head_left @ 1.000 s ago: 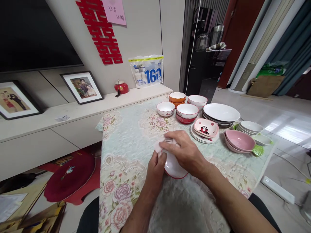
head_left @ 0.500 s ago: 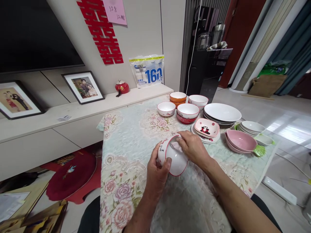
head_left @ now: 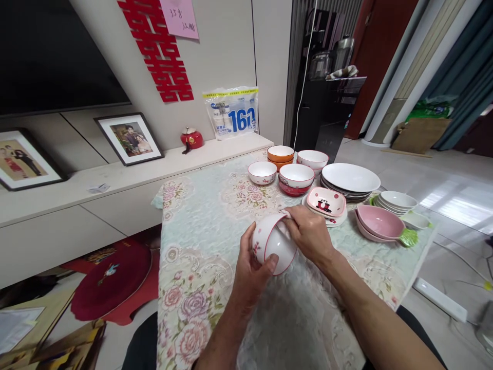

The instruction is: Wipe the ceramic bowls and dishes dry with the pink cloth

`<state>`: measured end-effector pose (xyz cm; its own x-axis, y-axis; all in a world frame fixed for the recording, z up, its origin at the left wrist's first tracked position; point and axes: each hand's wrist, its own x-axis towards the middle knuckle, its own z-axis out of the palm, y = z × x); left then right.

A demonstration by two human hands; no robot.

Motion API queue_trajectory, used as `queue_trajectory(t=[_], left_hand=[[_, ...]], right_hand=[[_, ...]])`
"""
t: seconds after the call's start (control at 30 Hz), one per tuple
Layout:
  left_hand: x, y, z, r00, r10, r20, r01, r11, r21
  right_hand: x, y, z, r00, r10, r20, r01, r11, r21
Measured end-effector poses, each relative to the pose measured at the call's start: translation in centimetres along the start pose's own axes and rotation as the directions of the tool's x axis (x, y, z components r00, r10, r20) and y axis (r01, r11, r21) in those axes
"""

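Tilted on its side above the table is a white bowl (head_left: pixel 278 252) with a red rim and small red flowers outside. My left hand (head_left: pixel 252 264) grips it from the left, thumb over the rim and fingers behind the outer wall. A pale cloth (head_left: pixel 284 226) is pinched in my right hand (head_left: pixel 311 231), pressed against the bowl's upper right rim. My right fingertips are partly hidden by the cloth. Just beyond my right hand lies a pink-edged square dish (head_left: pixel 326 202) with a cat print, on top of white plates (head_left: pixel 339 220).
Behind stand a small bowl (head_left: pixel 262 173), orange bowls (head_left: pixel 280 153), red-rimmed bowls (head_left: pixel 296 177) and stacked large plates (head_left: pixel 350 177). Pink leaf-shaped dishes (head_left: pixel 379 223) and white dishes (head_left: pixel 398 200) sit near the right edge of the flowered tablecloth (head_left: pixel 200 236). A power strip (head_left: pixel 441 299) lies on the floor.
The bowl has turned in my left hand: its flowers now show where printed lettering was. My right hand has shifted slightly along the rim with the cloth.
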<state>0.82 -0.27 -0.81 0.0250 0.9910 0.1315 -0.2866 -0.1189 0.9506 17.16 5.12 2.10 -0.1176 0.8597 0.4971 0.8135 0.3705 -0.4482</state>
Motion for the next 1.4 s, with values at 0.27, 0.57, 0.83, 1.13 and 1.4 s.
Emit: queue_trajectory(t=[0.27, 0.57, 0.83, 1.13, 1.4], left_hand=[[0.0, 0.6, -0.9, 0.997, -0.069, -0.020, 0.071, 0.989, 0.127], [0.0, 0.8, -0.8, 0.979, -0.008, -0.202, 0.019, 0.998, 0.054], [0.1, 0.5, -0.6, 0.976, 0.024, -0.217, -0.016, 0.999, 0.040], [0.1, -0.2, -0.6, 0.996, -0.081, -0.042, 0.083, 0.995, 0.051], [0.0, 0.8, -0.6, 0.985, -0.095, -0.141, 0.102, 0.994, 0.048]], right_hand=[[-1.0, -2.5, -0.5, 0.859, -0.488, -0.153, 0.453, 0.865, -0.215], [-0.1, -0.9, 0.8, 0.996, 0.037, 0.080, -0.054, 0.973, 0.223], [-0.4, 0.4, 2.6, 0.969, 0.098, 0.226, -0.158, 0.951, 0.266], [-0.7, -0.9, 0.4, 0.998, -0.046, 0.044, 0.046, 0.999, -0.003], [-1.1, -2.5, 0.0, 0.923, -0.372, -0.096, 0.361, 0.926, -0.108]])
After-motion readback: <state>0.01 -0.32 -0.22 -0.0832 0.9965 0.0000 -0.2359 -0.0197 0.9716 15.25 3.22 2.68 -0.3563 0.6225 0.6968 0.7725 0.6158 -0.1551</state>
